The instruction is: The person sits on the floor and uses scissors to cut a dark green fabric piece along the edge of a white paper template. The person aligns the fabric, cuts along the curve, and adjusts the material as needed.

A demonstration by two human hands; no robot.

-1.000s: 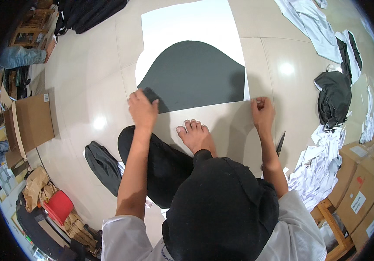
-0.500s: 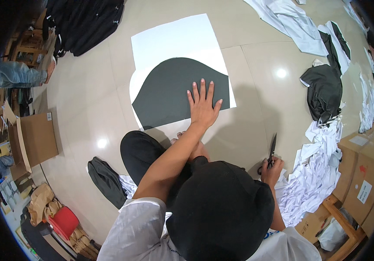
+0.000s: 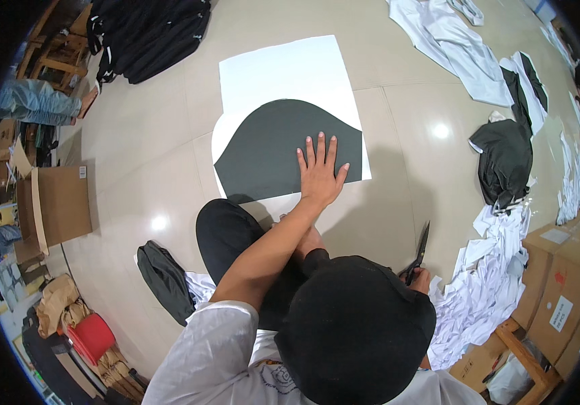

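My left hand (image 3: 320, 179) lies flat with fingers spread on a dark grey, bell-shaped pattern piece (image 3: 263, 155), pressing near its right side. Beneath that piece is a larger white sheet (image 3: 283, 71), which shows beyond its curved top and along its side edges. Off to the right, my right hand (image 3: 421, 279) is closed around the handles of black scissors (image 3: 422, 248) close to the floor. Their blades point away from me. The black cap partly covers the right hand and most of its forearm.
White fabric scraps (image 3: 479, 283) are heaped at right beside cardboard boxes (image 3: 563, 270). Dark and white garments (image 3: 505, 158) lie farther off. Black clothing (image 3: 148, 37) is at far left, near a person's jeans-clad leg (image 3: 37, 101) and an open carton (image 3: 64, 202). A folded dark cloth (image 3: 163, 280) sits near my knee.
The whole view has shifted slightly, so the sheet and pattern piece appear lower and farther right. My left hand keeps its place on the piece. The cap now hides more of my right hand.
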